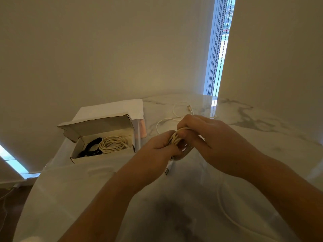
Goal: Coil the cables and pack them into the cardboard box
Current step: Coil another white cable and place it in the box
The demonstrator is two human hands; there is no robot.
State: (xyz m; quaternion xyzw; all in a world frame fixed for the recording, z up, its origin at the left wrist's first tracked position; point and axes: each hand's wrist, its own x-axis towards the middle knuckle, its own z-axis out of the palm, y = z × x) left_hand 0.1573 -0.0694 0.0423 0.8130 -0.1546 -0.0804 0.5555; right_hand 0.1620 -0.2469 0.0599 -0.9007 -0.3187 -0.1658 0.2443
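Note:
Both hands meet above the middle of the marble table (262,137). My left hand (157,147) grips a bundle of white cable loops (175,138), and my right hand (206,133) curls its fingers round the same bundle from above. A USB plug (167,171) dangles from the bundle below the hands. The loose end of the white cable (178,110) trails over the table behind the hands. To the left stands the open cardboard box (76,158) with a coiled white cable (111,144) and a coiled black cable (90,147) inside.
The box's lid (97,127) stands open at its back. A white sheet or flat box (111,109) lies behind it against the wall. Another white cable (225,206) runs along the table at the near right. Bead chains of a blind (218,49) hang at the back.

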